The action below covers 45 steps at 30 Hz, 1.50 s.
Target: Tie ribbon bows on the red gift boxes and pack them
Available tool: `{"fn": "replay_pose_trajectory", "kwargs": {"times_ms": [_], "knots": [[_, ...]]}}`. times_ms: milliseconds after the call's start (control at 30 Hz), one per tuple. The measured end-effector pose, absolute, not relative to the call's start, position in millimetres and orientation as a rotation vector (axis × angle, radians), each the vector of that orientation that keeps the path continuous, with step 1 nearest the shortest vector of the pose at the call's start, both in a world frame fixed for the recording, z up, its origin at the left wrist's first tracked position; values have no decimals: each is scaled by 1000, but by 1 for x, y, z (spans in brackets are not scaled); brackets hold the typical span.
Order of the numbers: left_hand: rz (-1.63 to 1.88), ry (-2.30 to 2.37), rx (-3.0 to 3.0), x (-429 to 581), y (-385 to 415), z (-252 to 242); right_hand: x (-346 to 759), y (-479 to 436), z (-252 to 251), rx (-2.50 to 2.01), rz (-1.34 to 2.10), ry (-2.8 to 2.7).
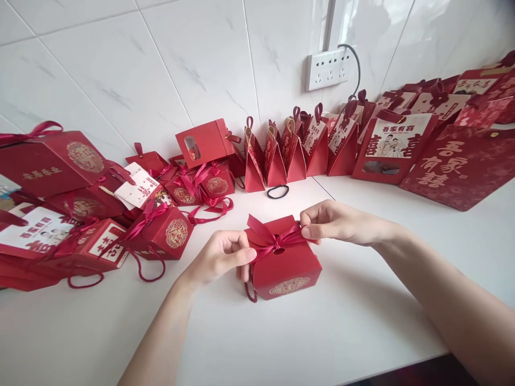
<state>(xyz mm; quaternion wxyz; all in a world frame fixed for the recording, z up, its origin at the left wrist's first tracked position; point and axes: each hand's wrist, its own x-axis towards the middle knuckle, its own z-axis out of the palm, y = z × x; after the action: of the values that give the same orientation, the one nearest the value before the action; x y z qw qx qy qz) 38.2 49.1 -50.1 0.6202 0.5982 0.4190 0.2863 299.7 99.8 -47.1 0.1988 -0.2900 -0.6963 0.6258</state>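
A red gift box [287, 268] with a round gold emblem on its front stands on the white table between my hands. Across its top lies a dark red satin ribbon [277, 242], knotted in the middle over a small round hole. My left hand [223, 254] pinches the ribbon at the box's left side. At the right, my right hand [333, 222] pinches the other side of the ribbon between thumb and forefinger. A twisted red cord handle [251, 294] hangs down at the box's left edge, partly hidden by my left fingers.
Red gift boxes [164, 233] with ribbons and cords are heaped at the left. Triangular red boxes [277, 161] line the tiled wall, with larger red bags [458, 166] at the right. A black hair tie [278, 191] lies behind the box. A power strip [328, 69] is on the wall.
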Motion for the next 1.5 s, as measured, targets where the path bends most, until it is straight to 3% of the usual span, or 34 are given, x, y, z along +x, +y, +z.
{"fn": "replay_pose_trajectory", "kwargs": {"times_ms": [300, 400, 500, 633, 900, 1300, 1500], "knots": [[659, 1003, 1398, 39, 51, -51, 311, 104, -45, -902, 1783, -2047], [636, 1016, 1416, 36, 52, -51, 318, 108, -49, -962, 1986, -2072], [914, 1095, 1466, 39, 48, -50, 318, 111, -54, -913, 2197, -1988], [1396, 1296, 1691, 55, 38, -44, 311, 111, -57, -860, 2196, -1869], [991, 1323, 1938, 75, 28, -47, 299, 109, -53, -927, 1926, -1700], [962, 1173, 2005, 68, 32, -50, 302, 106, -48, -931, 1985, -1864], [905, 1065, 2050, 69, 29, -47, 307, 109, -48, -874, 1803, -1850]]}}
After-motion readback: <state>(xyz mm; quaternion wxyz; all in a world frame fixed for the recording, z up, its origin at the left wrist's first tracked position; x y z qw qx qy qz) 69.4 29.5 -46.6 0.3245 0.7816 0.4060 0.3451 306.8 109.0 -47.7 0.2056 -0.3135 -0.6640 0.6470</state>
